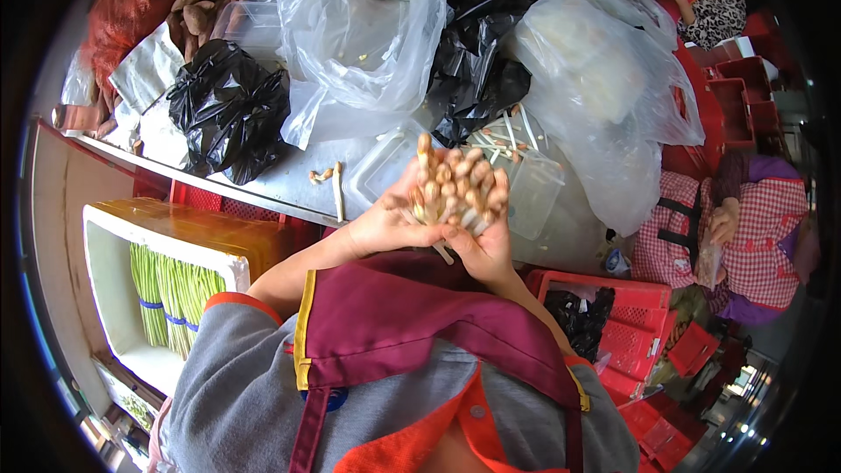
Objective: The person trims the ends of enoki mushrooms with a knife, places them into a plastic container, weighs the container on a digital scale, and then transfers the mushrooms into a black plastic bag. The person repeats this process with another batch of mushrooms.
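Note:
Both my hands cup a bunch of pale sprouts with brownish heads (460, 187), held over the table's near edge. My left hand (394, 220) wraps the bunch from the left, and my right hand (486, 253) holds it from the right, with the thumbs close together below it. White stems poke out beneath. Behind the bunch, a clear plastic container (378, 164) lies on the metal table (295, 194), and another clear container (539, 190) is at its right. Loose sprouts (509, 138) lie beyond, beside a crumpled black plastic bag (483, 66). A few sprout pieces (337, 190) lie to the left.
An open clear bag (368, 85) and a black bag (230, 105) stand behind left; a filled translucent bag (585, 72) is at right. Sweet potatoes (196, 16) lie far left. Below are a foam box (171, 226) of green stalks and red crates (631, 335). Other people are at right.

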`<state>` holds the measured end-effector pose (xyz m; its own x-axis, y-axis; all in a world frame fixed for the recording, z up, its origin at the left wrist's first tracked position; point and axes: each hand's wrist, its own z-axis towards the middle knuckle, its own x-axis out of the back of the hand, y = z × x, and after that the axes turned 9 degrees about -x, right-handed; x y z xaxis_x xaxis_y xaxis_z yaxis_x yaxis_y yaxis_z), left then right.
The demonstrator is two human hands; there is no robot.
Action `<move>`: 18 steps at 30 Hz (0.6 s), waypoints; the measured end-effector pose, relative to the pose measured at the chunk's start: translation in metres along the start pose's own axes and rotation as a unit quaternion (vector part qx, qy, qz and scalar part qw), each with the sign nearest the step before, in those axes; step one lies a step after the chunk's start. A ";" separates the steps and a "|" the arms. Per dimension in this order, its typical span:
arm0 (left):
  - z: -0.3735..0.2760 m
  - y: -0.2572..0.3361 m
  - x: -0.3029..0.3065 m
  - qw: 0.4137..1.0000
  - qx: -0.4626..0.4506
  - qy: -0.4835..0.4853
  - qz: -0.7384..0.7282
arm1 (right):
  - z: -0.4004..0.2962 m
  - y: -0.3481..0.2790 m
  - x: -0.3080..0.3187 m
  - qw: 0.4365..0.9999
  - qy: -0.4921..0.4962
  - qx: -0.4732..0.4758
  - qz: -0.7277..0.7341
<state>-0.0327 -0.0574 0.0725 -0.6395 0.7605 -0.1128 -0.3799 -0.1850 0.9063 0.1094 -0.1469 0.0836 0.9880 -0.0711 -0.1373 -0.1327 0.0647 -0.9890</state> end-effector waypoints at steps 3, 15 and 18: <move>0.000 0.004 -0.001 0.949 0.213 0.056 -0.224 | 0.010 -0.007 -0.003 0.997 0.033 -0.073 0.004; -0.010 -0.024 0.001 0.846 0.264 0.168 -0.432 | 0.021 -0.011 -0.003 0.914 0.066 -0.226 0.332; -0.006 -0.018 -0.001 0.872 0.280 0.172 -0.363 | 0.024 -0.009 -0.004 0.906 0.075 -0.232 0.346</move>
<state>-0.0290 -0.0586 0.0538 -0.5656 0.3013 -0.7676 -0.4439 0.6733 0.5914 0.1083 -0.1237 0.0946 0.6380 -0.3110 -0.7045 -0.7698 -0.2779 -0.5745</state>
